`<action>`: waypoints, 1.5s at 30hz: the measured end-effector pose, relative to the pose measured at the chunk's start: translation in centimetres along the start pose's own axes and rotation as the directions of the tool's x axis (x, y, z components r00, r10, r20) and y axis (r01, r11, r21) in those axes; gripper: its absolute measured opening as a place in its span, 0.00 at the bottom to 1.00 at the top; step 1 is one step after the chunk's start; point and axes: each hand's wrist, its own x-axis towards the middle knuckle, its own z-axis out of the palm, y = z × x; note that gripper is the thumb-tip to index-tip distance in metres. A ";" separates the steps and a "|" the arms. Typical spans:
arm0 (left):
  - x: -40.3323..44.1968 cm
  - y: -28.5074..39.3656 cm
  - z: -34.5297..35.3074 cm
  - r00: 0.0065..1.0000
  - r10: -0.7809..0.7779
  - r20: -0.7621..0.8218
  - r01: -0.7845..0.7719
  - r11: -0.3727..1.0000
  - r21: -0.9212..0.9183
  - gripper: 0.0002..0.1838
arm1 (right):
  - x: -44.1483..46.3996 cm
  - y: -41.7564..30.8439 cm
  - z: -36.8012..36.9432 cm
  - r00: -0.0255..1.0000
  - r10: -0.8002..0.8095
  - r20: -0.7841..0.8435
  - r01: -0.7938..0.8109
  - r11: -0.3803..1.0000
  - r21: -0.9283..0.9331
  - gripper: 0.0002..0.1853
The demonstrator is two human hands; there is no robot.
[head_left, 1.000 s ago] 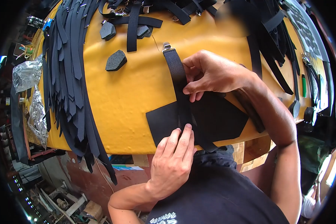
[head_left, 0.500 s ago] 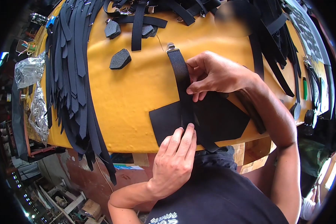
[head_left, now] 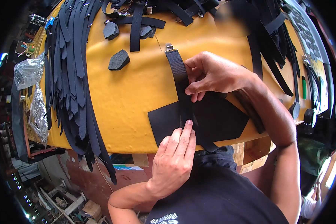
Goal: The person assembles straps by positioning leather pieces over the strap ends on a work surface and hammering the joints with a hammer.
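Note:
A black elastic strap [head_left: 178, 67] with a metal suspender clip [head_left: 169, 47] at its far end lies across a flat, pointed black panel [head_left: 162, 115]. My right hand [head_left: 216, 74] pinches the strap's edge between thumb and fingers, just above the panel. The fingers of my left hand [head_left: 175, 153] lie outstretched on the strap and panel near the table edge, holding nothing. The strap's near end [head_left: 208, 145] shows past the panel's lower edge. Part of the panel is behind my right hand and the strap.
The table has a yellow cover [head_left: 127, 100]. Many black strips [head_left: 69, 71] hang over its left side. More clipped straps [head_left: 138, 22] lie at the far edge. A dark angular block [head_left: 118, 60] sits left of the strap. Black straps [head_left: 274, 56] and a green object [head_left: 304, 87] lie right.
My left fingertips have shifted slightly up along the strap, away from my body. My right hand keeps its pinch in nearly the same place.

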 end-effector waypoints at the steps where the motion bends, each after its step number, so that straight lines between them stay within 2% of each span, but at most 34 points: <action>1: 0.0 0.0 0.0 1.000 0.006 -0.002 -0.006 1.000 0.009 0.19 | 0.0 0.0 0.0 1.000 0.006 -0.001 -0.006 1.000 -0.002 0.08; 12: 0.7 -0.8 0.3 0.996 0.086 -0.017 -0.087 0.995 -0.046 0.19 | 0.0 -0.3 -0.1 1.000 0.009 0.012 -0.009 1.000 -0.006 0.10; 22: 1.0 -1.1 0.0 0.990 0.141 -0.029 -0.139 0.989 0.046 0.16 | -0.2 -0.5 -0.5 0.999 0.052 -0.013 -0.052 0.999 -0.004 0.09; 25: 1.0 -1.4 0.0 0.988 0.149 -0.046 -0.147 0.988 0.037 0.16 | -1.6 -1.7 -0.4 0.960 -0.049 -0.274 0.014 0.992 -0.127 0.09; 26: 1.0 -1.6 0.0 0.987 0.152 -0.053 -0.151 0.988 0.031 0.16 | -2.5 -2.1 0.1 0.881 -0.210 -0.424 0.027 0.917 -0.398 0.09; 27: 0.9 -1.6 0.1 0.986 0.153 -0.058 -0.152 0.988 0.024 0.17 | -3.3 -2.0 0.6 0.831 -0.409 -0.376 0.130 0.802 -0.584 0.09; 29: 0.9 -1.5 0.0 0.988 0.142 -0.060 -0.141 0.990 0.016 0.17 | -5.0 -1.7 1.6 0.669 -0.727 -0.155 0.269 0.431 -0.861 0.08; 30: 0.8 -1.5 0.0 0.989 0.136 -0.060 -0.135 0.991 0.010 0.18 | -6.0 -1.7 2.5 0.735 -0.677 -0.047 0.317 0.404 -0.858 0.12; 31: 0.7 -1.4 0.0 0.990 0.130 -0.054 -0.130 0.991 0.013 0.18 | -6.4 -0.8 3.1 0.740 -0.668 0.074 0.383 0.329 -0.863 0.15; 33: 0.6 -1.4 0.0 0.991 0.122 -0.049 -0.121 0.992 0.021 0.18 | -7.1 1.3 5.1 0.815 -0.569 0.109 0.317 0.281 -0.906 0.17; 39: 0.7 -1.8 -0.1 0.992 0.119 -0.042 -0.121 0.992 -0.046 0.20 | -7.4 2.0 7.1 0.850 -0.512 0.124 0.220 0.131 -0.967 0.20; 41: 0.6 -1.6 0.0 0.992 0.120 -0.035 -0.121 0.992 -0.021 0.20 | -7.2 1.5 7.1 0.855 -0.510 0.094 0.223 0.198 -0.955 0.18; 45: 0.3 -1.8 0.3 0.991 0.116 -0.073 -0.116 0.993 0.003 0.20 | -7.9 2.2 6.7 0.837 -0.546 0.046 0.192 0.214 -0.958 0.22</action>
